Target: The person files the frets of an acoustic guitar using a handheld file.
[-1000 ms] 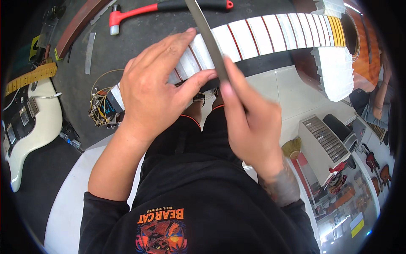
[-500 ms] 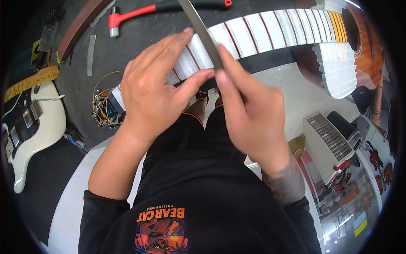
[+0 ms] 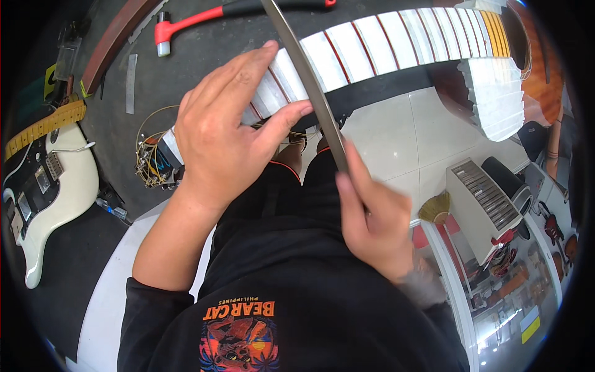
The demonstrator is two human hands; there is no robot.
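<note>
A long, narrow metal file (image 3: pixel 315 87) lies slantwise across the neck of an acoustic guitar (image 3: pixel 378 48). White tape strips cover the fingerboard, and thin dark red-brown lines show between them. My right hand (image 3: pixel 378 220) pinches the near end of the file, below the neck's near edge. My left hand (image 3: pixel 217 127) grips the neck left of the file, fingers laid over it and thumb along the near side. Loose strings curl around the headstock (image 3: pixel 162 158), past my left wrist. Yellow tape (image 3: pixel 494 34) crosses the fingerboard beside the soundhole.
A red-and-black mallet (image 3: pixel 189 26) lies beyond the neck, and a steel ruler (image 3: pixel 131 84) to its left. A white electric guitar (image 3: pixel 71 186) rests at far left. Pale sheeting (image 3: pixel 496 102) hangs by the guitar body. A broom (image 3: pixel 436 208) and a slatted box (image 3: pixel 483 195) stand at right.
My right hand has drawn the file toward me and slightly right, so more of its near end hangs past the neck. My left hand has barely moved.
</note>
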